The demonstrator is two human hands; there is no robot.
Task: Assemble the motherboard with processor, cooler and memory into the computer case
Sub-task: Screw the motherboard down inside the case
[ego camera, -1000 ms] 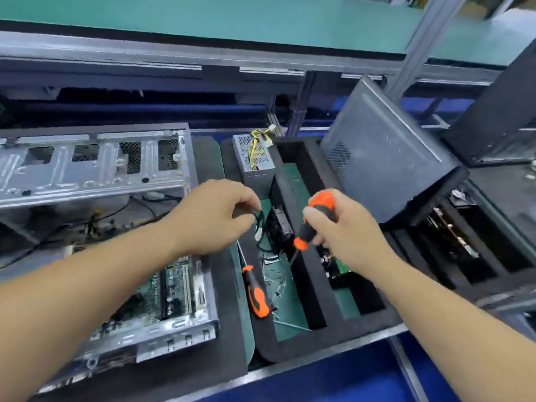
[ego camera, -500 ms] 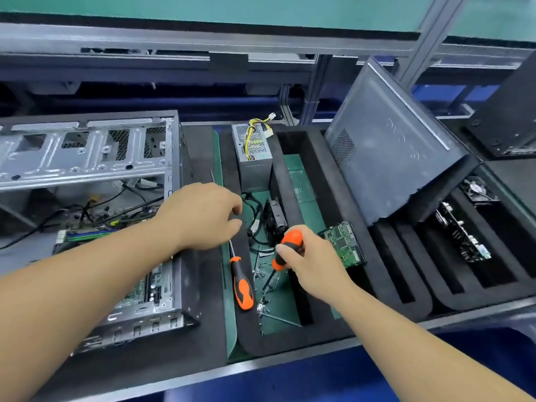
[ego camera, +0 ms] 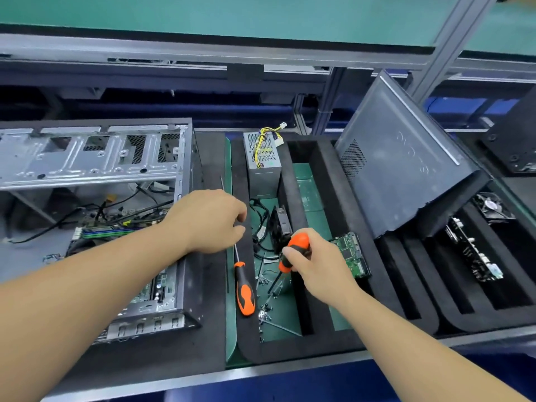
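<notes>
The open computer case lies on its side at the left. The motherboard sits inside it, with a memory stick and loose cables above. My right hand grips an orange-and-black screwdriver, its tip pointing down among loose screws on the green floor of the foam tray. My left hand hovers at the tray's left rim beside the case, fingers loosely curled with nothing seen between them. It is above the shaft of a second screwdriver lying on the rim.
In the tray stand a grey power supply with yellow wires, a black fan and a small green circuit board. A dark case side panel leans at the right over more foam slots holding a card.
My right hand has come down with the screwdriver from mid-air into the tray's screw compartment. The left hand has stayed near the tray rim, and the view has tilted up slightly.
</notes>
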